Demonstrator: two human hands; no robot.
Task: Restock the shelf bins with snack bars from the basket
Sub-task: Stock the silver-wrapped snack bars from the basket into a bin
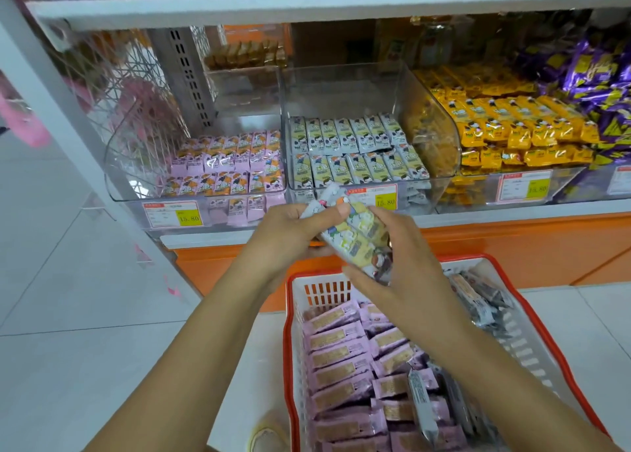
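Holding a bundle of grey snack bars (358,236) at frame centre, I grip it with left hand (293,240) and right hand (403,274), fingers curled round it, above the basket (288,315) at lower right. Next, I judge: lift it into the half-full middle bin (341,86), squared flat. Wrapper print is unreadable; the basket's near end is cut off.

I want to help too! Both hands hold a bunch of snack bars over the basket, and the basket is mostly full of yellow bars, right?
Not quite. The basket holds mostly pink bars, not yellow, as the head view shows. The left hand and right hand do hold a bunch of snack bars over it.
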